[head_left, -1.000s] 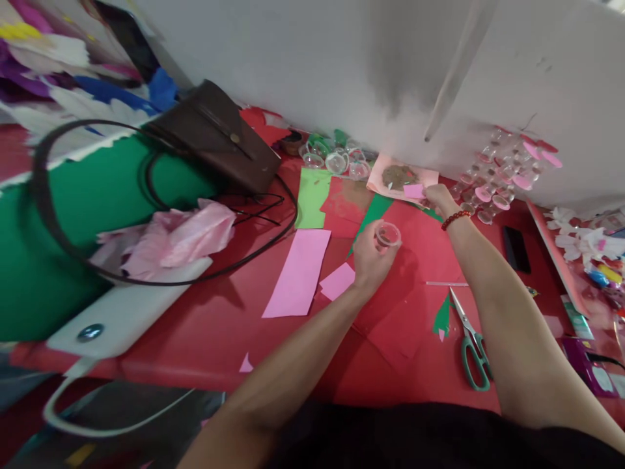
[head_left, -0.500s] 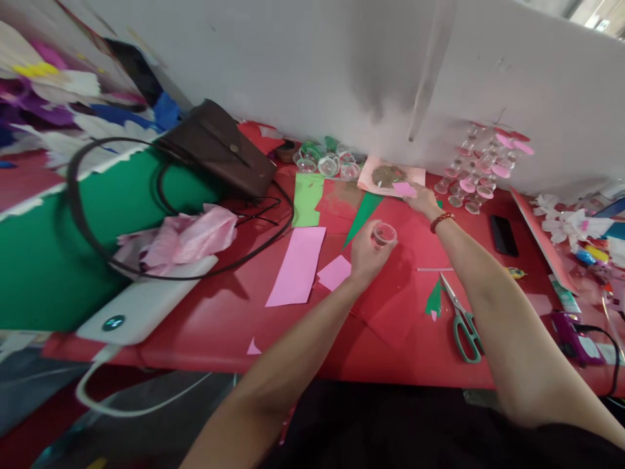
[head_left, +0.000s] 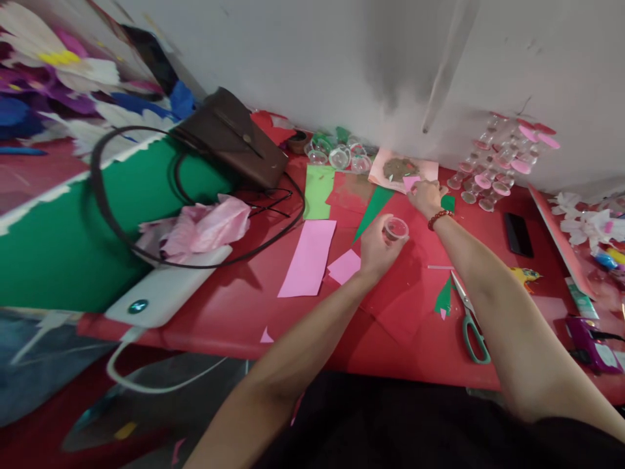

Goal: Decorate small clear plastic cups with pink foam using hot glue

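My left hand [head_left: 377, 251] is closed around a small clear plastic cup [head_left: 396, 228], held upright with its round mouth facing me above red sheets. My right hand [head_left: 426, 197] reaches farther out, fingers pinched at a small piece of pink paper [head_left: 411, 182]. That paper is at the near edge of a pale pink sheet [head_left: 430, 170], which bears a brown, sand-like heap [head_left: 401, 169]. Under my left wrist lies another pink paper square [head_left: 343, 266]. A long green paper triangle [head_left: 374, 212] points toward me beside the cup.
Scissors [head_left: 471, 326] lie near my right forearm. Stacked clear cups with pink discs [head_left: 498, 159] stand at back right, by a phone [head_left: 519, 234]. Several clear cups [head_left: 339, 156] sit at the back. A brown bag [head_left: 234, 140] and white power bank [head_left: 166, 293] are left.
The view has shifted, so most things appear farther right. My right hand has drawn slightly left with the pink paper, its fingers more bunched. My left hand still holds the cup.
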The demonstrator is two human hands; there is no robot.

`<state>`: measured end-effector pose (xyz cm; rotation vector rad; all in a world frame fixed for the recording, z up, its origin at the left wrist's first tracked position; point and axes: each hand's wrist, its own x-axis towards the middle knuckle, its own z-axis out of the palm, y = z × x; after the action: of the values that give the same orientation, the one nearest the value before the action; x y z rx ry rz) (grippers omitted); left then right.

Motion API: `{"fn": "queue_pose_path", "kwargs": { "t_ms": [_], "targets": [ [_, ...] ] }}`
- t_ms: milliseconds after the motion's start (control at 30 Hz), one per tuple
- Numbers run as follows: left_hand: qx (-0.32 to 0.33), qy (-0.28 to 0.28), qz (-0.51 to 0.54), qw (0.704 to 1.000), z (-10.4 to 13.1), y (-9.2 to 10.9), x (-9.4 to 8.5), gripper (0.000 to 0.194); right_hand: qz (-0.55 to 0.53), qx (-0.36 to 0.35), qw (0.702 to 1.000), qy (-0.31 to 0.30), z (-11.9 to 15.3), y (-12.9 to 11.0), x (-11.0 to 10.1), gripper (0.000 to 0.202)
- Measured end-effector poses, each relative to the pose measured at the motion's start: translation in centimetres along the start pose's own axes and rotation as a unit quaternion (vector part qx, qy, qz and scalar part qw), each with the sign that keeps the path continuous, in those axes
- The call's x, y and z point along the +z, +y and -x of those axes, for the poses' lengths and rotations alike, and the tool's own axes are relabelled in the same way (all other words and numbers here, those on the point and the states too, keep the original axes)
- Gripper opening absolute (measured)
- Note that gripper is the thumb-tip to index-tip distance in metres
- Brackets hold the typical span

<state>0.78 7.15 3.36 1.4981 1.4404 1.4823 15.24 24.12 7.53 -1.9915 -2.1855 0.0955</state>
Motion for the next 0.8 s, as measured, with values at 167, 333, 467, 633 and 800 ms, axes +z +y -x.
{"fn": "queue_pose_path", "kwargs": {
  "t_ms": [167,333,467,633,800],
  "targets": [
    [-0.003,0.0,0.018,1.0,-0.2,-0.5,0.2,0.052,-0.061,0.029,0.996,0.05,1.9,-0.5,-2.6,0.033],
    [-0.032,-0.023,0.119,0.992,-0.9,-1.1,0.6,0.051,-0.195,-0.051,0.979,0.023,6.1,-0.3,-5.5,0.025],
    [-0.082,-0.089,0.196,0.973,-0.6,-0.2,0.0,0.043,-0.243,-0.05,0.969,0.003,11.5,0.3,-7.8,0.01],
    [-0.076,-0.147,0.218,0.962,2.3,0.8,-1.7,0.049,-0.27,-0.032,0.962,0.026,19.3,2.1,-9.8,0.015],
    [-0.046,-0.169,0.151,0.973,5.1,0.5,-2.4,0.059,-0.334,0.001,0.94,0.075,27.1,4.5,-8.7,0.006]
  ]
}}
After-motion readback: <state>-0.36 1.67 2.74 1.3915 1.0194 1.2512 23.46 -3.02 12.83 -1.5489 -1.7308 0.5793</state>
